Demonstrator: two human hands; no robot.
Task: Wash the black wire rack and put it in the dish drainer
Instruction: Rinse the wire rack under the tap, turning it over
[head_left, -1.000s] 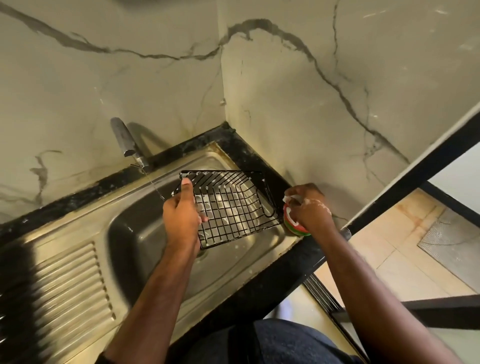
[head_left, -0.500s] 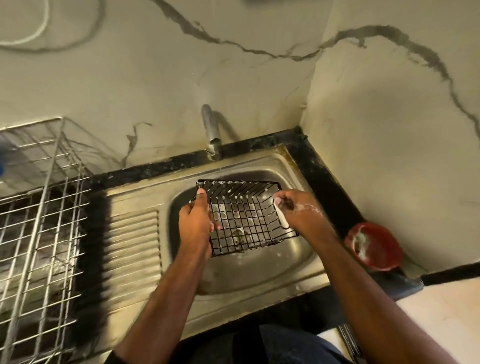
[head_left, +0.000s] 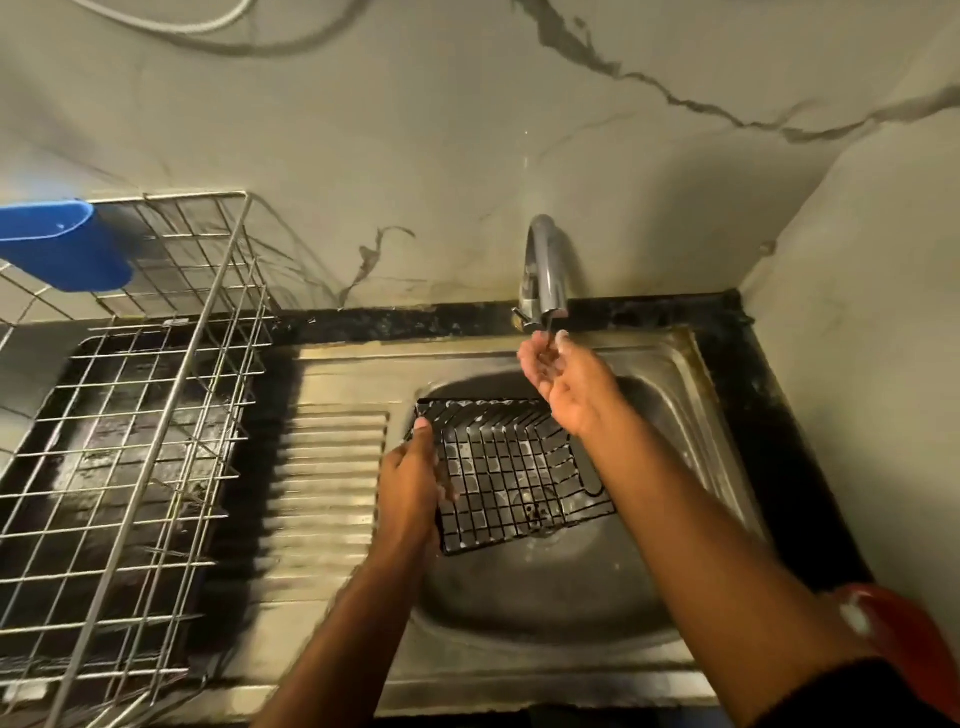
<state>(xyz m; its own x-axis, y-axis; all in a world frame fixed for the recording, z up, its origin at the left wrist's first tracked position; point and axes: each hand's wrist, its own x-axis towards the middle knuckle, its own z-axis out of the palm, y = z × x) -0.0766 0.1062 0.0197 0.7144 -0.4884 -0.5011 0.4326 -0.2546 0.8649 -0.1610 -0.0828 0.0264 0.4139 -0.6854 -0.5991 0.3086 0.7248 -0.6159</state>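
The black wire rack (head_left: 511, 475) hangs over the steel sink basin (head_left: 550, 587), soapy and tilted. My left hand (head_left: 413, 486) grips its left edge, thumb up along the rim. My right hand (head_left: 563, 382) is off the rack, raised under the spout of the tap (head_left: 543, 270), palm cupped upward with loosely bent fingers and nothing in it; a thin stream of water falls onto it. The silver wire dish drainer (head_left: 130, 426) stands to the left, past the ribbed draining board (head_left: 327, 483).
A blue plastic holder (head_left: 62, 244) hangs on the drainer's back left corner. A red soap dish (head_left: 893, 639) with white foam sits on the black counter at the lower right, partly behind my right forearm. Marble walls close in behind and to the right.
My right hand has left the soap dish, passed over the rack's right side and risen under the tap. The view has swung left, bringing in the drainer. My left hand keeps its hold.
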